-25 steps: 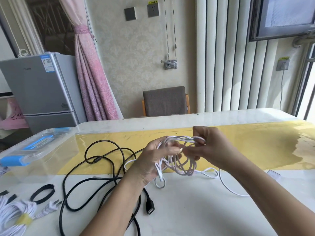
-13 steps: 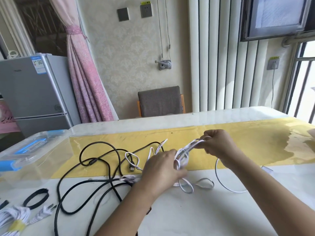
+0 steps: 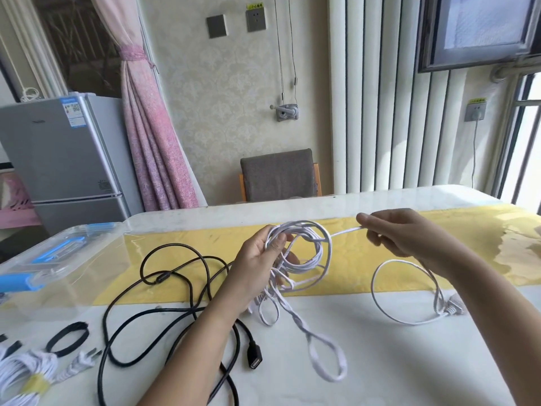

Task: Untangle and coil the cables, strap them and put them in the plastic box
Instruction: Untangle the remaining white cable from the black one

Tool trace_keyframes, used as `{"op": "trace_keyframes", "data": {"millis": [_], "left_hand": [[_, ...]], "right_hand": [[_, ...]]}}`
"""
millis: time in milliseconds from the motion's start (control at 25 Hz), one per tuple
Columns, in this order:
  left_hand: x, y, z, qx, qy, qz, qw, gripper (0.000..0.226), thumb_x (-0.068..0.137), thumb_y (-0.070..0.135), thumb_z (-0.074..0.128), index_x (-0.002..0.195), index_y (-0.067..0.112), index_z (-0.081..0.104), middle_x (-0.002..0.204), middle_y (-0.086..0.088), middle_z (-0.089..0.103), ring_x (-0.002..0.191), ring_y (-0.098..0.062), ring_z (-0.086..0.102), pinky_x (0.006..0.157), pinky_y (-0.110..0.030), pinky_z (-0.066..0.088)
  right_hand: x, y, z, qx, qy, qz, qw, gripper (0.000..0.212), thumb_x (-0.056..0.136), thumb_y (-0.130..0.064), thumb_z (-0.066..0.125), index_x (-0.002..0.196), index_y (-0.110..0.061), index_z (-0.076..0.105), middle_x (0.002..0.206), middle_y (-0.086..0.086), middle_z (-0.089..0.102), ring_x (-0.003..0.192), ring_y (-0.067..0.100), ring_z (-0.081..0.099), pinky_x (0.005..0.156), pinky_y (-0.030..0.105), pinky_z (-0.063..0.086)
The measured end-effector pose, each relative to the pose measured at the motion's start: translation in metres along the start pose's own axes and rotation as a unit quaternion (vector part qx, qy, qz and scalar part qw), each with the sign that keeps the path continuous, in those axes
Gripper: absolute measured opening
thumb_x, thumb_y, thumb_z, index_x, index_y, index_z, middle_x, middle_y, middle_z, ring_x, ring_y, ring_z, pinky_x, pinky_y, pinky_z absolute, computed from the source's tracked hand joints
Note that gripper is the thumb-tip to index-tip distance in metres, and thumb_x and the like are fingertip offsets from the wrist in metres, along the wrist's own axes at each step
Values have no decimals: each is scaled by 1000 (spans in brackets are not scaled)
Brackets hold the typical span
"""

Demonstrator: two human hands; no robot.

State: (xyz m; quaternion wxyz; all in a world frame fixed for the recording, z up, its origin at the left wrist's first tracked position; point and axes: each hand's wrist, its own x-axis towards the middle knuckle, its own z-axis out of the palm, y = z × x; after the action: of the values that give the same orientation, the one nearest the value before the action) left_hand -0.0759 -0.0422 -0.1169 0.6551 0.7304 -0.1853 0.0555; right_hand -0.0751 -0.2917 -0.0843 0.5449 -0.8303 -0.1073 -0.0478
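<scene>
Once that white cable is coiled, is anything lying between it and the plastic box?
Yes: the loose black cable sprawls on the table between the white cable in the left hand and the plastic box.

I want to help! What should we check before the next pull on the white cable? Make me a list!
1. Left hand holds the white cable bundle: ok.
2. Right hand pinches one strand leading out of the bundle: ok.
3. White cable free of tangles: not ok, the loops below the bundle twist together.
4. White cable clear of the black cable: cannot tell, the left arm hides where they come close.
5. A strap lies ready nearby: ok.
6. Plastic box open for the coil: cannot tell.
</scene>
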Motion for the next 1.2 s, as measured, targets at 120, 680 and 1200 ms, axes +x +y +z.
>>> {"op": "trace_keyframes", "data": {"millis": [120,680,1200], "left_hand": [[0,-1,-3,98,28,7,995,19,99,28,45,99,17,61,54,14,54,37,-10,45,37,-18,36],[-9,-11,22,440,189,110,871,20,100,22,42,118,16,48,106,-3,59,95,-26,56,66,-28,30],[-12,1,33,-109,-55,-102,987,34,102,21,35,71,7,42,46,-14,57,36,-22,49,41,-21,41]], "right_hand": [[-2,-6,11,-75,-64,-51,994,25,93,-24,56,77,-8,67,58,-3,62,47,9,50,50,18,40],[-14,-28,63,-146,27,-120,982,20,85,-16,58,71,-19,73,49,-6,47,48,8,35,46,18,28],[0,14,85,-288,55,-63,954,13,81,-21,64,72,-12,64,66,11,60,66,34,44,56,35,37]]}}
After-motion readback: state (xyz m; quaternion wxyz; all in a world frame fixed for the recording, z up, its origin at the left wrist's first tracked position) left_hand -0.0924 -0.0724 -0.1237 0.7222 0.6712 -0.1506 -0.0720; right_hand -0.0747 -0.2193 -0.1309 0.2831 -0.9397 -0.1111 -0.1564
